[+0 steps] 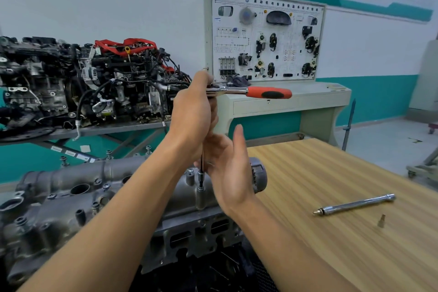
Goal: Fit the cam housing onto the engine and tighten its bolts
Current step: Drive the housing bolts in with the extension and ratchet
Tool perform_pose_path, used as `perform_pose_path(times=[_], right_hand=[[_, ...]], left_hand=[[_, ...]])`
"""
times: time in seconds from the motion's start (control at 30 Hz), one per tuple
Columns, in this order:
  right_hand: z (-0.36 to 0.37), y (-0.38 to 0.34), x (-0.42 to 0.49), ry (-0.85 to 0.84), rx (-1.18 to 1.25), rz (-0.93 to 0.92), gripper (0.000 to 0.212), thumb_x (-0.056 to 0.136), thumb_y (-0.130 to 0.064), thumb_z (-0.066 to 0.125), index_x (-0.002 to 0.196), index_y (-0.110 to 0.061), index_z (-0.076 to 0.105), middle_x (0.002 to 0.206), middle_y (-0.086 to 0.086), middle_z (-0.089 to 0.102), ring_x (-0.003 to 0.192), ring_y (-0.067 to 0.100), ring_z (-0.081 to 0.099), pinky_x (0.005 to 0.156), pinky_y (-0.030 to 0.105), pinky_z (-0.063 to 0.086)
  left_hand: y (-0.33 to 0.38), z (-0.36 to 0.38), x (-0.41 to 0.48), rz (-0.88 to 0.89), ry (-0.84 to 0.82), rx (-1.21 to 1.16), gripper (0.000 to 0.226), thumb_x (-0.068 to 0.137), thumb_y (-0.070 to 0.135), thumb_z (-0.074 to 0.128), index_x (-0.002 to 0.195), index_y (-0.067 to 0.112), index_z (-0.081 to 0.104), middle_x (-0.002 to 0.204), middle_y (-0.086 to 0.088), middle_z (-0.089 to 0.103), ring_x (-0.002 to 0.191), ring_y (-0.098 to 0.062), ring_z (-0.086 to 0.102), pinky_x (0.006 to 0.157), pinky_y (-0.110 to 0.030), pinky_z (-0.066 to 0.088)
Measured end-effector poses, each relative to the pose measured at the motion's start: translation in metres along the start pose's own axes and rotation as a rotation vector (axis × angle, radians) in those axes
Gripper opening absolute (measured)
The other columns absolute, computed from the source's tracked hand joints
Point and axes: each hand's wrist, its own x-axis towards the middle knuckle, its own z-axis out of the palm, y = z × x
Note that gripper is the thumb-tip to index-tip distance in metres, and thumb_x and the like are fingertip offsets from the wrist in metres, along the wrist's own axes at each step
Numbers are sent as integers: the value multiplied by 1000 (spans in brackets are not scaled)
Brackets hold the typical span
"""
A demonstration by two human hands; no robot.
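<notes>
Tightening under way: cam housing (118,180) sits on the engine (189,232). Left hand (194,111) grips the ratchet (248,91) above the housing's end bolt (201,189). Right hand (227,168) is flat-fingered beside the extension (201,176). Next, I'd say, swing the handle.

One head-worn view, forward and down over the cam housing (71,179).

I had a single wide-angle camera on the person's head; it looked forward and somewhat down from the near side of the cam housing, close enough that both forearms ran up from the bottom edge. The left hand (193,114), gripping the ratchet (248,91), and the right hand (230,173) sat just above the housing's right end, near frame centre. The wooden table (331,173) spread to the right of the housing, the training board (265,38) stood well beyond it, and a second engine (106,78) sat beyond it to the left.
</notes>
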Motion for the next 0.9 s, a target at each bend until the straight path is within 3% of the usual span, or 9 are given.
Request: perform_pose_path(times=[0.1,0.2,0.37,0.5,0.63,0.73,0.9], right_hand=[[6,11,5,-39,-48,2,80,90,-70,23,93,-4,68,78,8,69,70,16,63,60,26,47],[15,18,11,48,-147,36,73,87,-74,23,67,-11,55,49,3,48,43,15,40,46,28,31],[23,17,29,163,-154,50,70,103,-60,19,50,-20,42,40,-3,34,33,10,30,36,20,23],[28,15,18,149,-94,20,65,99,-63,22,50,-21,35,43,-3,28,35,10,21,39,22,17],[36,-4,19,-19,-55,-144,69,99,-64,17,44,-28,36,39,-12,30,33,6,22,39,18,20],[48,-16,28,-187,-8,-58,69,103,-61,14,54,-18,36,42,-6,31,37,9,22,40,20,21],[68,3,25,-371,-5,96,73,95,-69,12,67,-12,47,50,1,35,45,13,31,47,27,26]], left_hand=[[-2,-2,3,3,-13,31,61,94,38,45,37,24,30,43,8,25,40,-14,16,37,-19,18],[-3,2,14,-41,-21,72,61,94,40,44,37,25,27,44,7,23,38,-14,15,38,-19,16],[1,-2,30,-138,8,39,54,93,39,45,46,26,24,47,6,18,42,-16,11,38,-18,15],[3,2,16,-82,-27,41,58,94,37,45,40,26,27,44,7,21,39,-14,14,37,-20,16],[32,7,4,90,-150,6,58,96,36,46,40,25,36,42,10,25,37,-13,16,36,-19,19],[54,-3,3,118,-125,18,52,96,36,44,48,25,28,45,7,20,42,-17,11,40,-21,16],[49,-41,-2,21,21,22,47,96,35,45,55,24,25,48,5,17,43,-16,9,39,-20,14]])
